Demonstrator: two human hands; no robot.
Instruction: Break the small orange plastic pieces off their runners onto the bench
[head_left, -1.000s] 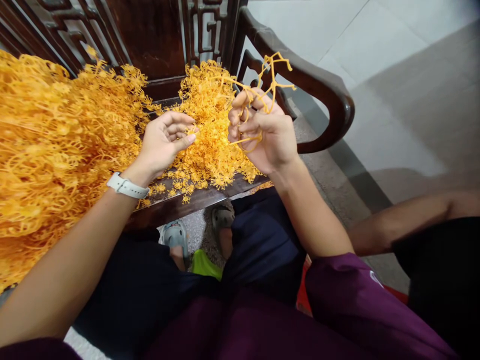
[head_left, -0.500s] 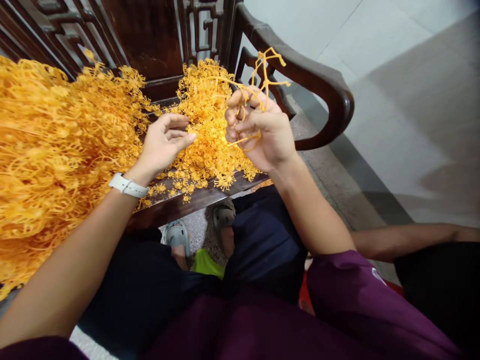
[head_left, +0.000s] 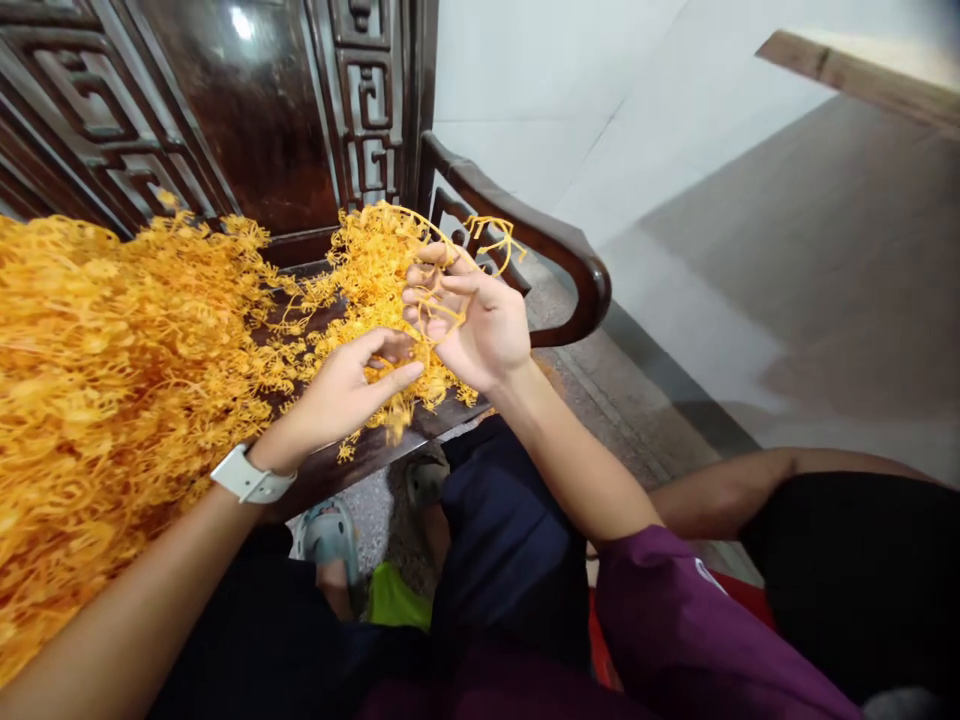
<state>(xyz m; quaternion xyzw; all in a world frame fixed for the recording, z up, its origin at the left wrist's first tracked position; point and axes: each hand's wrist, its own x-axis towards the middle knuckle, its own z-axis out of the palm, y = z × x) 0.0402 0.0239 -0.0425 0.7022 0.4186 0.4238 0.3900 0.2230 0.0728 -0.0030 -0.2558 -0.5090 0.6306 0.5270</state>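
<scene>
The thin orange plastic branching frame (head_left: 442, 300) is clamped in the curled right hand (head_left: 480, 330) just above the loose orange plastic heap (head_left: 367, 270) on the dark wooden bench (head_left: 360, 455), evidently so that its lower end can be reached by the left hand (head_left: 349, 395), whose fingers are nearly together, though whether they grip cannot be told.

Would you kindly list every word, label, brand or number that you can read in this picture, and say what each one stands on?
No text here can be read.
On the purple sleeve: a small white mark, too small to read.
On the white watch: only the strap shows, no brand or digits.
On the orange plastic strands in the right hand: nothing printed.
On the carved chair back: a fretwork pattern, no lettering.
</scene>
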